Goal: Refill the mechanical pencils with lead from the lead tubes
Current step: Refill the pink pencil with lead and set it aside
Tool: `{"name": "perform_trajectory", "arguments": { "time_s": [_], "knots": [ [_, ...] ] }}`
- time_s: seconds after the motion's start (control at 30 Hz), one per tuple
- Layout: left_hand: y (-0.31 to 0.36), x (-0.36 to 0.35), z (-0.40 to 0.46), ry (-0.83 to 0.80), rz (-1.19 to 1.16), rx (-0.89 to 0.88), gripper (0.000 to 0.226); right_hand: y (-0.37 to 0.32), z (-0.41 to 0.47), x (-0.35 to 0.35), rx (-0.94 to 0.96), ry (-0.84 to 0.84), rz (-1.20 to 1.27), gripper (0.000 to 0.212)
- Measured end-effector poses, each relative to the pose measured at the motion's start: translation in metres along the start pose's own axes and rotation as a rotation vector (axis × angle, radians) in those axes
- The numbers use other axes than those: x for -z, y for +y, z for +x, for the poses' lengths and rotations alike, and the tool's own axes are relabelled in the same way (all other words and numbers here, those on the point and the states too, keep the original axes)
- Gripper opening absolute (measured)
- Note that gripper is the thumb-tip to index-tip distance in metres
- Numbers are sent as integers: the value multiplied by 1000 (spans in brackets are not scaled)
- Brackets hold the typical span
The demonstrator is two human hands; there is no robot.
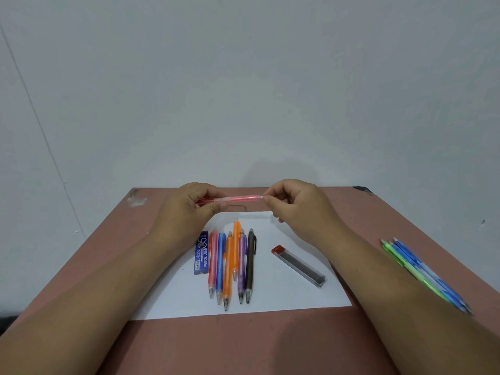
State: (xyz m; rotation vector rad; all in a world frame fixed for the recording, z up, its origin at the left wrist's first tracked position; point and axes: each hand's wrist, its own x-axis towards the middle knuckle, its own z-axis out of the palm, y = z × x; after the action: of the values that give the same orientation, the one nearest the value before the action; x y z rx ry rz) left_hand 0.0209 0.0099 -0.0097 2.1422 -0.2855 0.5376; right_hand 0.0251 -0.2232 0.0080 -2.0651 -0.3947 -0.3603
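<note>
Plain pale grey wall [243,77] behind a reddish-brown table [243,342], evenly lit.

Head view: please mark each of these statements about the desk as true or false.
1. Both hands hold the pink pencil. True: left hand grips it, right hand pinches its end.
2. The clear lead tube has a blue cap. False: the cap is red.
3. The blue lead box lies left of the pencil row. True.
4. The paper is yellow. False: it is white.
</note>
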Motion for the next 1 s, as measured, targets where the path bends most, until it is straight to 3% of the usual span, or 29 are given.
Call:
{"name": "perform_trajectory", "arguments": {
  "time_s": [0.47,0.7,1.0],
  "knots": [
    [0,0,0,17,8,6,8,4,5,12,-42,28,-19,13],
    [1,0,1,25,9,32,6,20,4,19,-142,-129,-318,15],
    [2,0,0,25,10,32,7,19,2,16,-156,-166,-383,15]
  ]
}}
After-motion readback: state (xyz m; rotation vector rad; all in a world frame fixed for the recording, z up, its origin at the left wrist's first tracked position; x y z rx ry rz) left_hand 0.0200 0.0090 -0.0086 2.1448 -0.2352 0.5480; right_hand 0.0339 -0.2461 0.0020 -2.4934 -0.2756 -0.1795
